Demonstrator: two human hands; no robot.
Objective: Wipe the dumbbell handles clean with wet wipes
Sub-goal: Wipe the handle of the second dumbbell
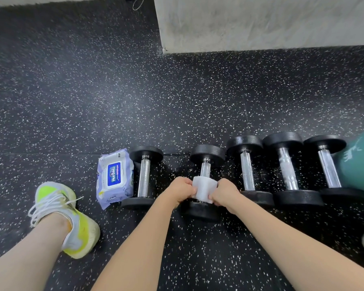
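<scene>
Several black dumbbells with chrome handles lie in a row on the speckled rubber floor. A white wet wipe [204,189] is draped over the near part of the second dumbbell's handle [205,169]. My left hand [180,191] pinches the wipe's left edge and my right hand [224,193] pinches its right edge. The leftmost dumbbell [144,177] lies bare beside a purple wet wipe pack [115,178]. Three more dumbbells [247,171] [287,171] [328,168] lie to the right.
My left foot in a yellow-white sneaker [69,219] stands left of the pack. A teal kettlebell-like object [359,162] sits at the far right edge. A grey concrete block [261,24] rises behind the row. Open floor lies beyond the dumbbells.
</scene>
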